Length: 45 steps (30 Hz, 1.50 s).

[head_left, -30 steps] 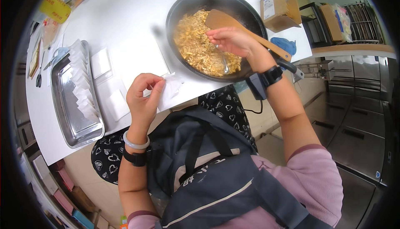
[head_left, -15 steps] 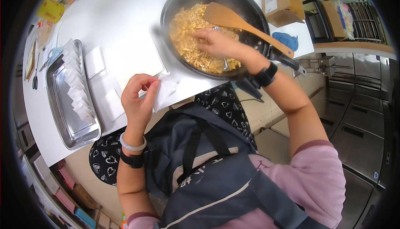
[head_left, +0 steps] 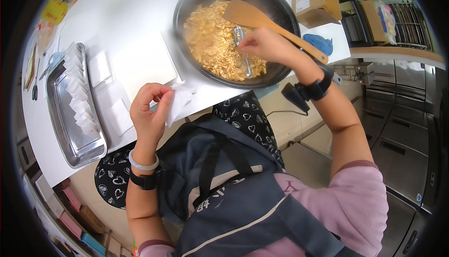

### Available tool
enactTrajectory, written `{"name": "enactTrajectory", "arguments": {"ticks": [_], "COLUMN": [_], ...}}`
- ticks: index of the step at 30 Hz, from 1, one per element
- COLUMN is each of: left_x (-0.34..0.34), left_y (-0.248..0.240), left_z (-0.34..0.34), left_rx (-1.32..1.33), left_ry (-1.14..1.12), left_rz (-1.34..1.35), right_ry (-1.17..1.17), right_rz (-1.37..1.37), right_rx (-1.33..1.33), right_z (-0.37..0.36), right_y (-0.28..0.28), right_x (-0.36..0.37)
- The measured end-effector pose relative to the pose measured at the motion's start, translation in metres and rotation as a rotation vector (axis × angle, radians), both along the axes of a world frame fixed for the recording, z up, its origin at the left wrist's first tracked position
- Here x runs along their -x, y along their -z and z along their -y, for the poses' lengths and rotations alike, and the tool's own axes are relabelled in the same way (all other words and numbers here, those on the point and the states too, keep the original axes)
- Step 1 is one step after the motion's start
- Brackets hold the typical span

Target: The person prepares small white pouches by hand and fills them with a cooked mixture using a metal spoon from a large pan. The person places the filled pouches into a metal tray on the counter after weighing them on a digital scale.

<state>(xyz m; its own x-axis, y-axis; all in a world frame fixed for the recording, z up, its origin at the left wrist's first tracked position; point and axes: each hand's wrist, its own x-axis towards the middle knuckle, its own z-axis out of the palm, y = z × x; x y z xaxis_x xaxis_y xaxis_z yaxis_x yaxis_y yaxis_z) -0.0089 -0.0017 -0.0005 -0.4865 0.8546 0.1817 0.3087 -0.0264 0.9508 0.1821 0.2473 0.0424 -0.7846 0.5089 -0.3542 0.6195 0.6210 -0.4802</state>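
Note:
My left hand [head_left: 152,105] pinches a small white paper bag [head_left: 179,103] between thumb and fingers at the table's near edge. My right hand [head_left: 266,46] is over a large black pan [head_left: 180,11], its fingertips drawn together beside a shiny metal utensil, perhaps a spoon [head_left: 246,65]. Whatever those fingertips hold, if anything, is hidden. The utensil lies on a heap of chopped, yellow-brown dry food [head_left: 208,37]. A wooden spatula [head_left: 248,13] rests in the pan, its handle reaching over the right rim. Haze hangs over the pan.
To the left, a metal tray [head_left: 62,130] holds a row of several white paper packets [head_left: 77,88]. Flat white packs [head_left: 99,68] and a white board or sheet [head_left: 149,60] lie beside it. An open cardboard box [head_left: 315,2] and a blue cloth [head_left: 319,45] are right of the pan.
My right hand has drawn back toward the right, from within the food to beside the metal utensil, its fingers closing together. My left hand still holds the paper bag.

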Motion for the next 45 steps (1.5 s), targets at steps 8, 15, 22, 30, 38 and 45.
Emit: {"name": "enactTrajectory", "arguments": {"ticks": [8,15,22,30,38,45], "left_x": [0.001,-0.003,-0.038,-0.036,-0.033,-0.033], "left_y": [0.000,-0.003,-0.029,0.078,0.080,0.088], "left_z": [-0.001,0.002,-0.007,-0.015,-0.014,-0.001], "left_rx": [-0.013,0.021,-0.186,-0.154,-0.003,-0.149], "left_ry": [-0.025,0.014,0.084,-0.139,-0.143,-0.249], "left_rz": [-0.002,-0.047,-0.507,-0.676,-0.841,-0.602], "right_ry": [-0.066,0.042,0.244,0.373,0.101,0.069], "right_rz": [0.044,-0.112,-0.484,-0.818,-0.508,-0.515], "right_rx": [-0.036,-0.050,0.824,0.363,-0.058,-0.044], "right_z": [-0.006,0.043,0.126,0.167,0.174,0.173], "right_y": [0.011,0.001,-0.001,0.082,0.104,0.110], "right_x": [0.007,0.008,-0.005,0.006,0.016,0.028]}}
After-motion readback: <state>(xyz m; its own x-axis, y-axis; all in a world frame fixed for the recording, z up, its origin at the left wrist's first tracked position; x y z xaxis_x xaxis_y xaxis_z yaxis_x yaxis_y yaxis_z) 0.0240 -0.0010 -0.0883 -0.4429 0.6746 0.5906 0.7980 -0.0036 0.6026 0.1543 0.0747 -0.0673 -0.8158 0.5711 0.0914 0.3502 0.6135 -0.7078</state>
